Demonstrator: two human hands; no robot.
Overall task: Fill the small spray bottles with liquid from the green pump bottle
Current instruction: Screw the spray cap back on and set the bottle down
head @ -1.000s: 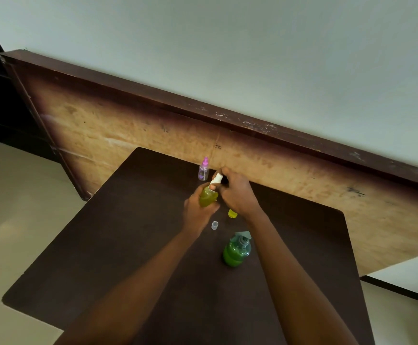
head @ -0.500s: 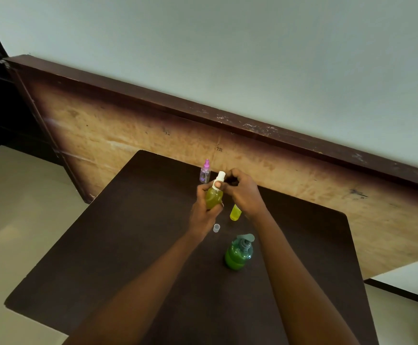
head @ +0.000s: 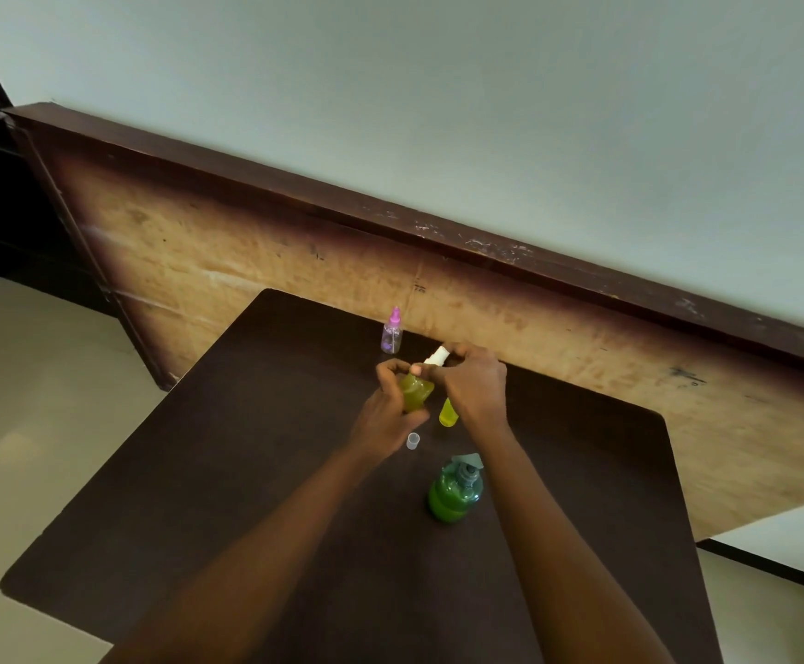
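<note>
Centre of the frame: the left hand (head: 385, 404) is wrapped around the body of a small spray bottle (head: 417, 390) filled with yellow-green liquid and holds it above the table (head: 247, 472), tilted slightly to the right. The right hand (head: 474, 383) comes in from the right, its fingertips (head: 431, 371) pinched on the bottle's white spray head (head: 437, 356), which sits at the bottle's neck.

Just below the right hand, a second small bottle (head: 447, 413), bright yellow, stands on the table, partly covered by that hand. Below the left hand and just left of the yellow bottle, a small clear cap (head: 413, 440) rests on the table, apart from both bottles.

Lower centre, between the two forearms: the green pump bottle (head: 453, 493) stands upright on the table with its grey pump head on top, untouched by either hand and about half full of green liquid.

Above the hands, near the table's far edge: a third small spray bottle (head: 391, 332), clear with a pink spray top, stands alone; its fill level cannot be told.

Background: a worn wooden board (head: 247, 251) with a dark top rail leans behind the table against a pale wall (head: 438, 88). Pale floor (head: 17, 400) shows at the left of the frame.
</note>
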